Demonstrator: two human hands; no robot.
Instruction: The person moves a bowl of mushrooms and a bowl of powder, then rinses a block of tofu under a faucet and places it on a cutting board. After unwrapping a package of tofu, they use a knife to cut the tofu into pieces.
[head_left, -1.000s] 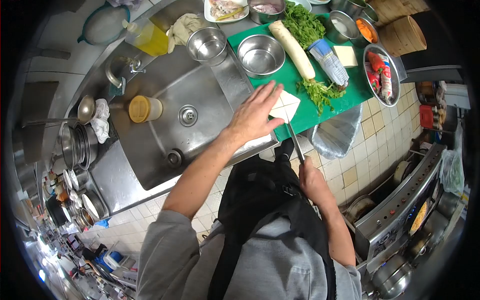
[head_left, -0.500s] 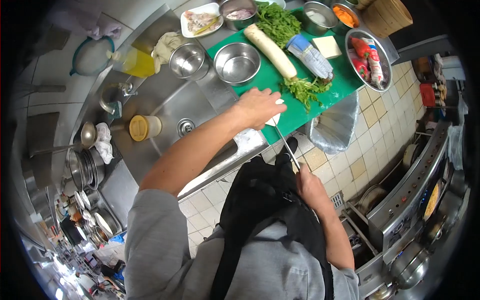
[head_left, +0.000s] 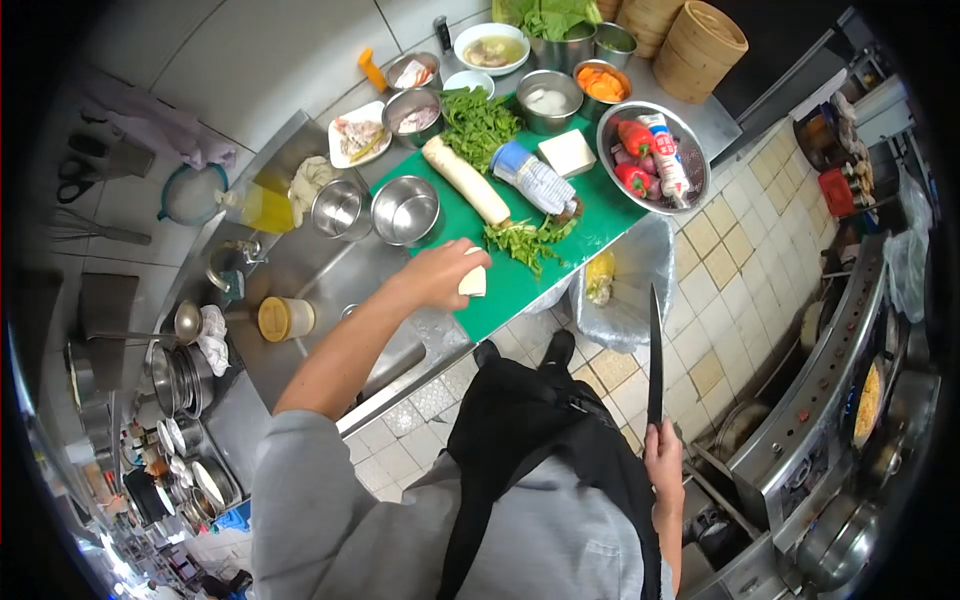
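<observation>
My left hand (head_left: 440, 274) is closed around a pale white piece of food (head_left: 473, 281) near the front left corner of the green cutting board (head_left: 505, 300). Its fingers cover the top of the piece. Well off to the right, my right hand (head_left: 662, 462) grips a long knife (head_left: 655, 360) by the handle, blade pointing away from me over the floor. Beyond my left hand lie a long white radish (head_left: 466, 181), leafy greens (head_left: 527, 240), a wrapped bundle (head_left: 535, 177) and a white block (head_left: 567, 153).
A steel bowl (head_left: 406, 211) stands at the board's left edge, beside the sink (head_left: 335, 262). A colander (head_left: 608, 160) of red peppers sits at the right. Below the board's front edge is a lined bin (head_left: 640, 270). A stove (head_left: 810, 380) runs along the right.
The knife has left the pale piece and swung right with my right hand, away from the board. My left hand still holds the piece. The view has shifted, showing more of the back counter.
</observation>
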